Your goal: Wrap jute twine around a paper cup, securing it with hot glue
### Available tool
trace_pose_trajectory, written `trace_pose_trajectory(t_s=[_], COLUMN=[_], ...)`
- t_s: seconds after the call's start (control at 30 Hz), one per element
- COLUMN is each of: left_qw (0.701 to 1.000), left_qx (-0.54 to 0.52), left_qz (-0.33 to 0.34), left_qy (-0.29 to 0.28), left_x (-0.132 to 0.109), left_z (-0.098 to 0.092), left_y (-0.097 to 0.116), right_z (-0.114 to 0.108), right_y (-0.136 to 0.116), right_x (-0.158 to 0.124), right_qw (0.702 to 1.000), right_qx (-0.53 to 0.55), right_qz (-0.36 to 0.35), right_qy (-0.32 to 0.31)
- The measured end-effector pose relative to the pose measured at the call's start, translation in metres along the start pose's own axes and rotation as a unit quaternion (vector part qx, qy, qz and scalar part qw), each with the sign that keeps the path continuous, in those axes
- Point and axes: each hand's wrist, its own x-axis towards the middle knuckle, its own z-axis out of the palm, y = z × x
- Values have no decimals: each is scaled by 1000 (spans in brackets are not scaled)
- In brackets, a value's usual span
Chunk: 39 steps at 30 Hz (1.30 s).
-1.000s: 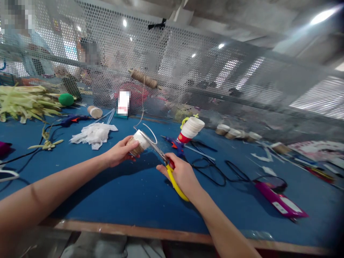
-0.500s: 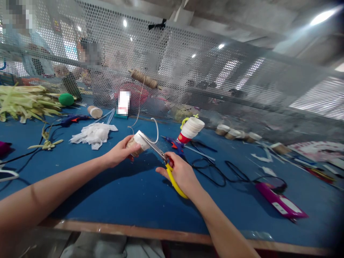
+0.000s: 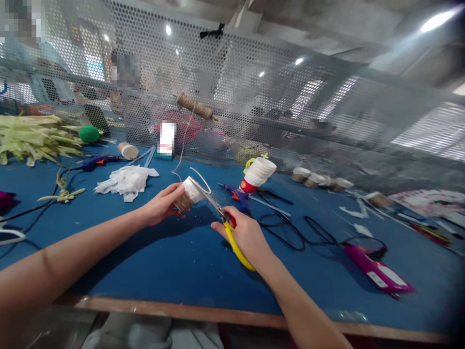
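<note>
My left hand (image 3: 162,206) is closed around a paper cup (image 3: 191,192), tilted above the table, its lower part wrapped in brown twine and its upper part white. Yellow-handled scissors (image 3: 238,246) are gripped in my right hand (image 3: 249,236), their blades against the cup's rim. A thin white strip (image 3: 203,178) curls up from the rim beside the blades. Twine (image 3: 183,140) runs from near the cup up to a spool (image 3: 194,106) at the mesh screen. Just beyond the scissors lies a blue glue gun (image 3: 236,194).
Stacked white and red paper cups (image 3: 258,173) stand behind the glue gun. White scraps (image 3: 127,180) and dried husks (image 3: 34,138) lie left. Several wrapped cups (image 3: 315,180) line the back right. A black cable (image 3: 283,232) and purple packet (image 3: 378,269) occupy the right. Other people are behind the mesh.
The cup has turned in my left hand, whose fingers have shifted on it. The curled white strip sits lower and its free end has swung left. The scissors stay at the rim.
</note>
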Motion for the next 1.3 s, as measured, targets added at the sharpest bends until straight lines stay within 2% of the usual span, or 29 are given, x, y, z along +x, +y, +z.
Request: trace_pose_trajectory(t_s=[0.1, 0.33, 0.6, 0.77, 0.97, 1.3], left_qw=[1000, 997, 997, 996, 995, 995], left_qx=[-7, 33, 32, 56, 77, 80], left_qz=[-3, 61, 54, 62, 63, 65], left_qy=[-4, 26, 45, 38, -2, 1], left_x=[1, 4, 3, 4, 2, 4], left_z=[-2, -3, 0, -1, 0, -2], left_y=[-1, -3, 0, -3, -7, -7], right_z=[-1, 1, 3, 6, 8, 4], right_y=[0, 1, 4, 7, 5, 0], right_x=[-1, -2, 0, 1, 1, -1], right_qw=[1000, 1000, 1000, 1000, 1000, 1000], right_qx=[2, 5, 0, 4, 14, 23], right_qz=[0, -5, 2, 3, -4, -6], right_qy=[-1, 0, -9, -20, -8, 5])
